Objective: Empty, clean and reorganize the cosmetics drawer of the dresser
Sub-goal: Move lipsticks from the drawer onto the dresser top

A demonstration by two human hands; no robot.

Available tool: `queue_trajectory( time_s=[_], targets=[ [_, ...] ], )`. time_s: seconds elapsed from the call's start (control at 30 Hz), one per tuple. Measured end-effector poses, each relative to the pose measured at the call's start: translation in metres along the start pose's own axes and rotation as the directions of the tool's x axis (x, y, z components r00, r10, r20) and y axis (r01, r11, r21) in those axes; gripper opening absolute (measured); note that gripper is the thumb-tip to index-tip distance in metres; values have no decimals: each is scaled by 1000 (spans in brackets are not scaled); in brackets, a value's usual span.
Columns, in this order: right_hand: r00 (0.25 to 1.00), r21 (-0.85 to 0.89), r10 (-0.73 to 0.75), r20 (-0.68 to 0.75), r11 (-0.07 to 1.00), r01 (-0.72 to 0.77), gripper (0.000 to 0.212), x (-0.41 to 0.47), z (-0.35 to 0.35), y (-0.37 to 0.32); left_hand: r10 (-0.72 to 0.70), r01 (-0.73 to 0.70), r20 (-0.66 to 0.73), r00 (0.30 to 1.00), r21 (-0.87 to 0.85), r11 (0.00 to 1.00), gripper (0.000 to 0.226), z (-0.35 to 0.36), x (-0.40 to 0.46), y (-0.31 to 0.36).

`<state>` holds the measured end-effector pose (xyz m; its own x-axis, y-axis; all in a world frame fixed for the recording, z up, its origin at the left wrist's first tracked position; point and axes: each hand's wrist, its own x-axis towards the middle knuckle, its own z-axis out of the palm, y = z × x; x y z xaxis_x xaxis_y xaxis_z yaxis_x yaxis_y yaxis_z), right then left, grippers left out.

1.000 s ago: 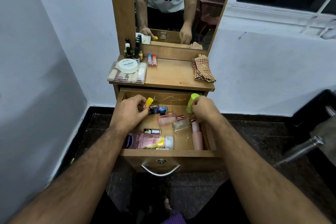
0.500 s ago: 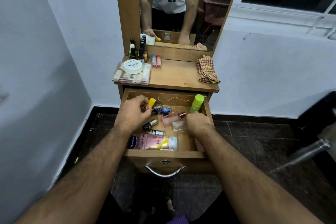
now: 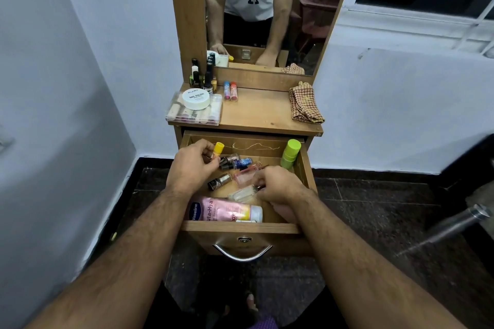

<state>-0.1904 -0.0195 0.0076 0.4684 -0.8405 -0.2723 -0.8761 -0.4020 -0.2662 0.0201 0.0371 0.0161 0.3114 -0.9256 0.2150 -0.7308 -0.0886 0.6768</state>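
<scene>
From my head view, both hands are in the open drawer (image 3: 240, 227): left hand (image 3: 191, 168) still curled around the yellow-capped bottle (image 3: 217, 149) near the back-left corner, and the right hand (image 3: 278, 184) has dropped off the green bottle (image 3: 290, 153), now pinching the clear bottle (image 3: 243, 193) mid-drawer beside the Vaseline tube (image 3: 224, 212).

The dresser top (image 3: 267, 115) sits just beyond the hands. Beyond the left hand (image 3: 191, 168), a clear plastic box (image 3: 193, 113) lies at its corner, with small dark bottles (image 3: 201, 77) standing behind it and two little tubes (image 3: 230, 91) beside those. Beyond the right hand (image 3: 280, 185), a folded checked cloth (image 3: 304, 104) lies at the far edge.
</scene>
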Motion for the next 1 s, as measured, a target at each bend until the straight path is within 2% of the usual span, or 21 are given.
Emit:
queue_trajectory(
  time_s=[0.13, 0.23, 0.3, 0.37, 0.47, 0.6, 0.73, 0.83, 0.9, 1.0],
  targets=[
    [991, 176, 65, -121, 984, -43, 10, 2, -15, 0, -2, 2, 20, 1000, 3, 1000, 19, 0, 0, 1],
    [971, 141, 72, -226, 989, -41, 23, 10, -24, -9, 1, -1, 31, 1000, 11, 1000, 20, 1, 0, 2],
    [975, 129, 64, -212, 991, -37, 39, 17, -25, -14, 4, -5, 41, 999, 17, 1000, 19, 1, 0, 2],
    [986, 122, 75, -148, 991, -58, 46, 22, -23, -16, 6, -7, 48, 999, 19, 1000, 19, 1, 0, 2],
    [990, 82, 90, -113, 993, -81, 36, 28, -13, -14, -10, 9, 60, 998, 28, 1000, 21, 1, 2, 1],
    [987, 64, 111, -115, 992, -104, 36, 31, -7, -8, -3, 1, 63, 998, 31, 1000, 20, 2, 2, 0],
    [983, 111, 172, -65, 980, -164, 19, 29, -2, 0, -21, 17, 77, 997, 45, 999, 20, 3, 2, 1],
    [980, 121, 158, -117, 982, -144, 11, 26, -3, -2, -28, 23, 89, 996, 52, 998, 20, 3, 0, 3],
    [971, 181, 161, -175, 975, -129, 12, 24, -6, -4, -25, 20, 96, 995, 53, 998, 21, 4, -1, 4],
    [955, 380, 163, -246, 923, -60, 6, 19, -11, -5, -20, 17, 94, 995, 31, 999, 23, 3, -2, 7]
  ],
)
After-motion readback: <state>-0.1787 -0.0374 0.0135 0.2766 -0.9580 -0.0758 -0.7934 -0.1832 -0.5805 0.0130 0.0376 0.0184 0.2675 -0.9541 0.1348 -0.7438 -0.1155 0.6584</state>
